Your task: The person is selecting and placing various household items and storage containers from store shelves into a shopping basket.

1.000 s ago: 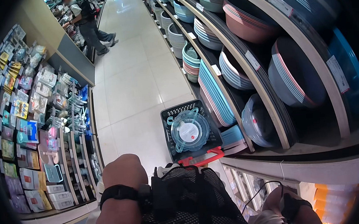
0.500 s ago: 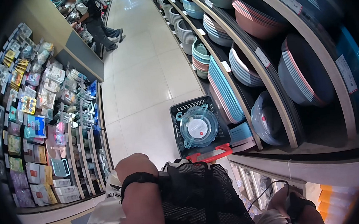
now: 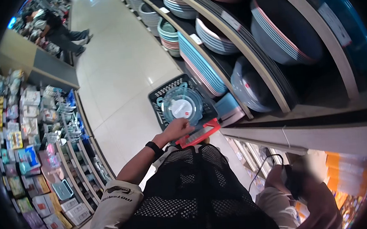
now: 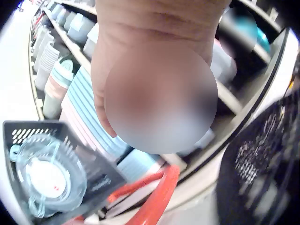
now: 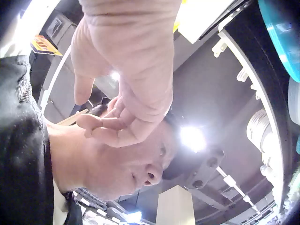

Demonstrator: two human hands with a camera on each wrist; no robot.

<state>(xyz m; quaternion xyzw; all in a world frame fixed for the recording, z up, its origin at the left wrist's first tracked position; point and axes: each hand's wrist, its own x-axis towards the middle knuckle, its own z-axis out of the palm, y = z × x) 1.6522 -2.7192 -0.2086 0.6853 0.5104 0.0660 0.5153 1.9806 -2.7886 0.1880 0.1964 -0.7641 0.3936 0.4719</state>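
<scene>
From where I stand, the left hand [image 3: 176, 130] has gone from close against the black mesh garment [image 3: 190, 205] half a second ago to the near end of the dark grey perforated plastic basket [image 4: 99, 168], its forearm now stretched out. It is beside the red plastic handle [image 4: 159, 197]; I can't tell whether its fingers are bent or grip anything. The clear bluish round plastic container [image 3: 182, 108] with a white label still sits inside the basket, beside the stacked blue and pink trays [image 3: 205, 66]. The right hand [image 5: 133, 79] is bare, its fingers loosely curled.
</scene>
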